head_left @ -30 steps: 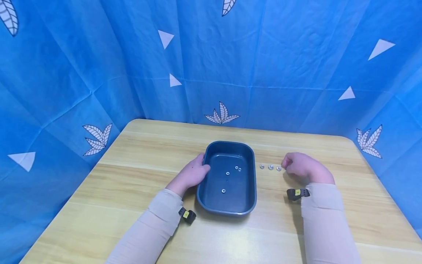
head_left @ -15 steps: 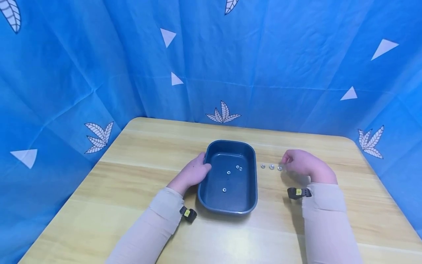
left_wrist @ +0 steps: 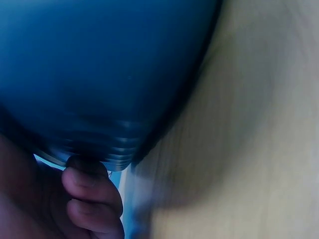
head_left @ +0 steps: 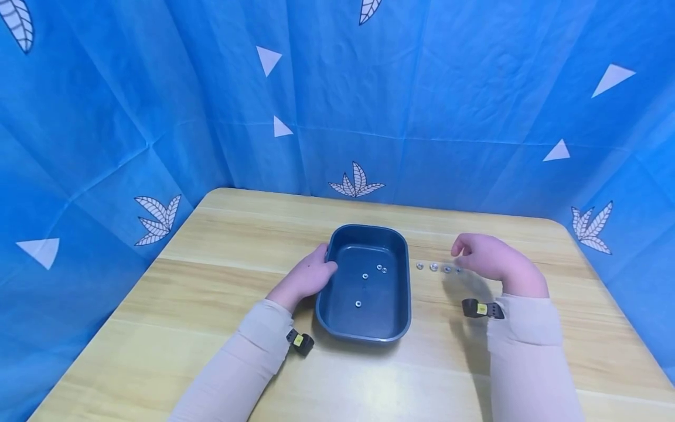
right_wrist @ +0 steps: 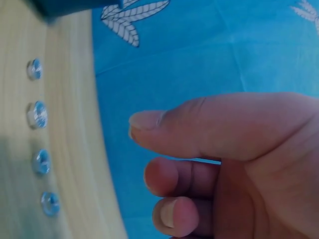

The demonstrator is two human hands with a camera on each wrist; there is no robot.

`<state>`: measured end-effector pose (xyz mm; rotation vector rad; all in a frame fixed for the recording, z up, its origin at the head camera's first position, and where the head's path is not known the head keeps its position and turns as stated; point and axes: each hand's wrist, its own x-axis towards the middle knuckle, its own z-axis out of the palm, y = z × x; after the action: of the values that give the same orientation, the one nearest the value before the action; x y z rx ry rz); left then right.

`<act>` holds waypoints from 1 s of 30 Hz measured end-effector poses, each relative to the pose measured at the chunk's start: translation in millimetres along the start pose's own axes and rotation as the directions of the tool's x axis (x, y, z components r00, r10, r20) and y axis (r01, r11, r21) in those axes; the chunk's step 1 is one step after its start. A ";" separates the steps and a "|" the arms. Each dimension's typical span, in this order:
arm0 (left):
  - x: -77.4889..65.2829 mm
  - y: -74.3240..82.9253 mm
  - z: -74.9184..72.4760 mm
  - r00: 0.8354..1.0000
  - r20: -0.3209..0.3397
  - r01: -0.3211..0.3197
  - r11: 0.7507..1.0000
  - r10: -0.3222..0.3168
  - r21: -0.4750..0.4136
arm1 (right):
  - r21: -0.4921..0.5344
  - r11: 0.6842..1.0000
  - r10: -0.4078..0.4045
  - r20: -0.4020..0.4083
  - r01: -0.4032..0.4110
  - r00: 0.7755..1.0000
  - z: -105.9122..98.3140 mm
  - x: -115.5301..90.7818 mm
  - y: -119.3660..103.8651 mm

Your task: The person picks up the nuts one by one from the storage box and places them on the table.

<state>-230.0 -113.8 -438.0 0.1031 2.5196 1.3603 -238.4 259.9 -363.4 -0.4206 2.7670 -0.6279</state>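
My left hand (head_left: 306, 274) grips the left wall of a dark blue rectangular tray (head_left: 369, 322), thumb over the rim and fingers outside; the left wrist view shows the curled fingers (left_wrist: 94, 186) under the tray's side. Several small silver metal nuts (head_left: 365, 276) lie scattered inside it. To the tray's right, a row of similar nuts (right_wrist: 38, 115) runs across the wooden table. Raised above the row's right end is my right hand (head_left: 490, 258), its fingers loosely bent. In the right wrist view a gap shows between thumb and fingers, with nothing held.
The light wooden table (head_left: 221, 357) has rounded far corners. A blue curtain (head_left: 337, 88) with white leaves and triangles hangs behind and beside it. Each sleeve cuff has a black strap (head_left: 302, 341) around it.
My right hand has risen off the table and shifted slightly right, its fingers parting. One more nut now shows at the row's right end. The left hand and tray stay put.
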 end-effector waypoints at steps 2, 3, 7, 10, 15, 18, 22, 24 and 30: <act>-0.1 0.0 -0.5 1.000 0.001 -0.001 1.000 0.001 -0.001 | -0.010 1.000 -0.010 -0.002 0.010 1.000 -1.1 -1.4 -5.3; -0.4 0.0 -0.4 1.000 0.002 -0.001 1.000 0.001 -0.002 | -0.016 1.000 -0.016 -0.003 0.016 1.000 -1.6 -1.8 -8.5; -1.9 0.6 0.1 1.000 0.000 0.004 1.000 -0.004 0.002 | -0.028 0.999 -0.033 0.002 0.033 0.999 -2.4 -3.3 -23.4; -2.1 0.6 0.4 1.000 0.000 0.003 1.000 -0.003 0.006 | -0.028 0.998 -0.049 0.006 0.050 0.999 -2.2 -4.6 -34.8; -1.8 1.5 0.1 1.000 -0.001 -0.006 1.000 0.006 0.010 | -0.026 0.995 -0.096 0.006 0.096 0.995 -3.1 -9.7 -54.4; -2.1 2.1 -0.3 1.000 0.000 -0.002 1.000 0.002 0.009 | -0.031 0.990 -0.140 0.007 0.140 0.990 -3.2 -13.4 -66.2; -2.4 3.9 -0.5 1.000 0.004 0.002 1.000 -0.002 0.009 | -0.045 0.980 -0.196 0.006 0.196 0.981 -3.1 -17.5 -80.7; -2.6 5.0 -0.6 1.000 0.005 0.002 1.000 -0.002 0.010 | -0.056 0.975 -0.214 0.004 0.214 0.977 -2.7 -18.5 -86.5; -3.8 6.4 -1.1 1.000 0.006 0.008 1.000 -0.008 0.008 | -0.071 0.968 -0.240 -0.001 0.239 0.971 1.5 -17.0 -98.0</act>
<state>-227.1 -111.9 -431.3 0.0994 2.5180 1.3447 -200.9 180.4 -316.8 -0.7780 2.7768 -0.5878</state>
